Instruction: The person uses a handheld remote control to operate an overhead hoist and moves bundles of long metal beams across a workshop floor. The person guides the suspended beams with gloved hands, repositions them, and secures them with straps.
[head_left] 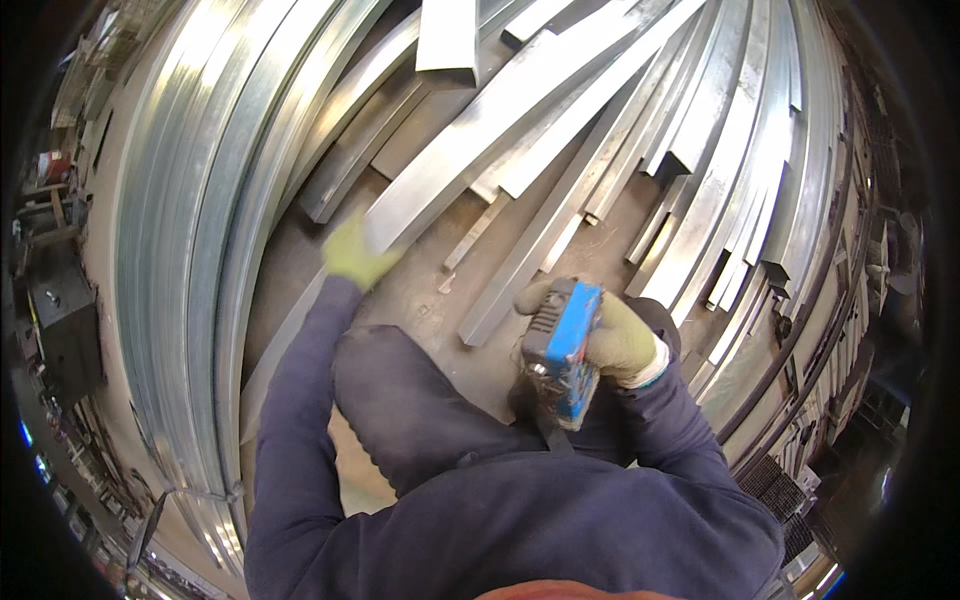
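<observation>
Silver metal shines on the long bar (490,130) in front of the person, and its near end is at the left hand (358,258). That hand wears a yellow-green glove and is a bit blurry. The thumb is on the right side of the bar's end and the other fingers are on the left side, so the end sits between them. The hand is open just as wide as the bar and has hold of it. From there the bar slants up and to the right, over other bars.

The right hand (622,340) wears a pale glove with a white cuff. It is curled around a blue and black tool (562,340). A fingertip pokes out on the tool's far side, but the tool hides most of the other fingers.

The left arm (300,420) reaches forward, past the left knee (375,360), with the elbow a little bent. The right arm (680,415) is bent more, so the tool is close to the body, between the legs.

A pile of long bars (190,220) stands on the left. More bars (730,130) lie on the right. Brown floor (410,300) shows between the hands.
</observation>
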